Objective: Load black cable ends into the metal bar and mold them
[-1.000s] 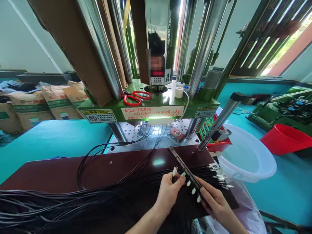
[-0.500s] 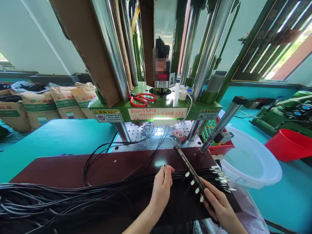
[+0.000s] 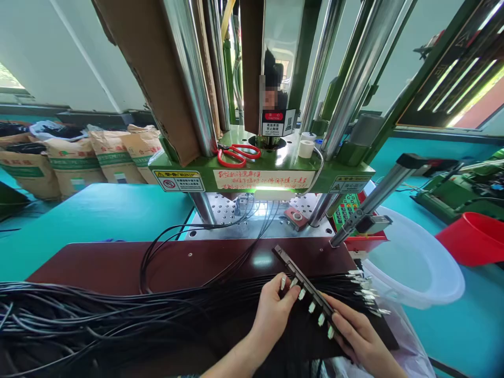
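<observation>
My right hand [image 3: 356,328] is wrapped round the lower end of a dark metal strip [image 3: 301,275], which slants up to the left above the dark red tabletop. Several pale connectors [image 3: 312,307] stick out along its left edge. Beside the strip's upper half, my left hand [image 3: 275,307] pinches a small pale connector [image 3: 283,283] between thumb and fingers. Black cables [image 3: 98,320] run in a thick bundle across the table behind and under my hands, with whitish ends [image 3: 366,294] fanned out at the right.
A green press [image 3: 260,176] with steel columns stands ahead, red scissors [image 3: 238,156] on its ledge. Cables reach its perforated plate [image 3: 224,212], near a small reddish block [image 3: 296,218]. At the right are a translucent tub [image 3: 449,283] and a red bucket [image 3: 472,247].
My left hand has moved right, up to the strip, with its connector now beside the others. The strip's upper end has shifted slightly left and down. The whole view has also shifted a little.
</observation>
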Available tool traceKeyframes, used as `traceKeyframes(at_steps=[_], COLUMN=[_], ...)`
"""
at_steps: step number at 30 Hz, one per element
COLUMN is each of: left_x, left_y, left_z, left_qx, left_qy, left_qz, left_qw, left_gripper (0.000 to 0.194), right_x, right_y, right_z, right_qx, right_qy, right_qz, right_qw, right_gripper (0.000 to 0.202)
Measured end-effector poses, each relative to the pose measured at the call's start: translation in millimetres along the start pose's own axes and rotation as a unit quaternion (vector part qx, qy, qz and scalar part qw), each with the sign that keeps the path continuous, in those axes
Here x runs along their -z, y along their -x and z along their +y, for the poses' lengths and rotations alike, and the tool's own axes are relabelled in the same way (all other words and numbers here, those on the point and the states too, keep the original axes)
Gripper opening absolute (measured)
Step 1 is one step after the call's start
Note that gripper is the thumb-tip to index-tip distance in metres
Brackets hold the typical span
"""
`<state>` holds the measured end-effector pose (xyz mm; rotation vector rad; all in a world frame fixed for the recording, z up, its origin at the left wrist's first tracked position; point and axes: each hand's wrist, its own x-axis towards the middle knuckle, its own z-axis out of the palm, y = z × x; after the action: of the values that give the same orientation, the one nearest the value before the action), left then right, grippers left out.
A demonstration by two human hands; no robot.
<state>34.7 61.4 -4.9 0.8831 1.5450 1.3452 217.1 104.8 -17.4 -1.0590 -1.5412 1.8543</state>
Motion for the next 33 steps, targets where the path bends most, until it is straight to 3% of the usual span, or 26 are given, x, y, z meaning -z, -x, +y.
traceKeyframes(at_steps=[4,8,11,15,19,23,26,33], left_x=[2.6,2.3,4.0,13.7,21.0,19.3,18.7,25.2], left_y=[0,-1,-1,3,5,4,4,4], left_z=[0,1,3,2,-3,-1,5,6], left_qx=[0.013,0.013,-0.001,-0.029,-0.005,0.050,0.066,0.098], left_qy=[0.036,0.040,-0.040,-0.139,-0.052,0.014,0.012,0.013], left_qz=[-0.019,-0.048,-0.051,-0.006,-0.042,-0.105,-0.126,-0.135], left_qw=[0.999,0.998,0.998,0.990,0.998,0.993,0.990,0.986], left_gripper=[0.029,0.027,0.026,0.032,0.033,0.033,0.034,0.043], right_x=[1,3,5,6,6,7,8,10], right_y=[0,1,2,2,1,2,1,0], right_z=[-3,-7,-5,0,-1,-5,-7,-14], right_qx=[0.042,0.095,0.053,0.007,-0.015,-0.017,-0.009,-0.011], right_qy=[0.079,0.184,0.142,0.062,0.035,0.024,0.032,0.107], right_qz=[-0.036,-0.007,-0.014,0.000,0.024,-0.013,-0.033,-0.001], right_qw=[0.995,0.978,0.988,0.998,0.999,0.999,0.999,0.994], right_gripper=[0.043,0.044,0.045,0.049,0.049,0.046,0.041,0.045])
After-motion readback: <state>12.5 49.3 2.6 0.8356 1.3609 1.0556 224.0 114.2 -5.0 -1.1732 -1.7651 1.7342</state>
